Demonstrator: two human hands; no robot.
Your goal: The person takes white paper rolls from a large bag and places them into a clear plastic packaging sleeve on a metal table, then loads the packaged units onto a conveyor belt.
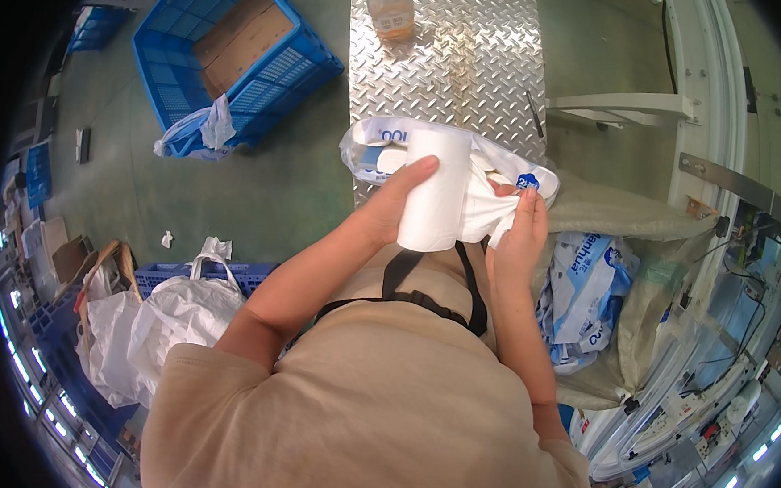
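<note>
My left hand [401, 194] is closed round the left side of a white paper roll [436, 193], with its thumb on top. The roll is held upright in front of my body. From its right side a loose sheet of paper [486, 210] comes away, creased, and my right hand [521, 230] pinches the far end of it. Behind the roll a clear plastic package with blue print [375, 134] lies on the near end of a metal tread-plate surface [454, 78]. More white rolls show inside that package, partly covered by the roll and my hands.
A bottle with a green cap [392, 13] stands on the plate's far end. To the left is a blue crate [174, 56] with cardboard inside. White plastic bags [185, 316] lie at lower left. A sack [641, 322] with blue-and-white wrappers [587, 292] hangs at right beside a white frame [683, 137].
</note>
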